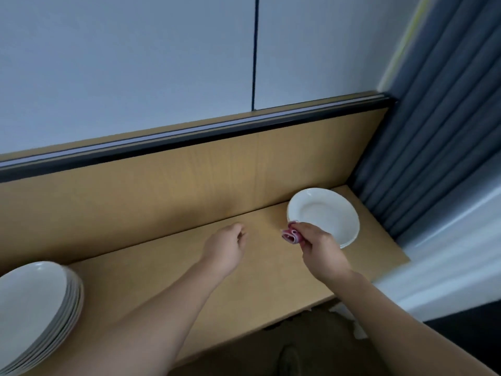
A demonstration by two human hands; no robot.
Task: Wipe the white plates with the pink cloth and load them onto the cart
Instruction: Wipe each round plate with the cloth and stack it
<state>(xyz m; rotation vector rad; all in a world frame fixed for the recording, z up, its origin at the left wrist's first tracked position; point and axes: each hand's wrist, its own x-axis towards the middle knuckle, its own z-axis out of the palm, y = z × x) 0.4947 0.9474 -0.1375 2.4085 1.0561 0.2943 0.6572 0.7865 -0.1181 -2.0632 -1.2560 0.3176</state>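
Observation:
A single white plate (324, 214) lies on the wooden counter (173, 270) at the far right, near the curtain. My right hand (318, 246) hovers over its near rim and grips the folded pink cloth (291, 236). My left hand (226, 246) floats above the middle of the counter with loosely curled fingers and holds nothing. A stack of several white plates (32, 313) sits at the counter's left end. No cart is in view.
A wooden back panel (189, 180) with a dark rail rises behind the counter, under a white wall. A grey pleated curtain (439, 131) closes off the right side. The counter's front edge runs above a dark floor (271, 354).

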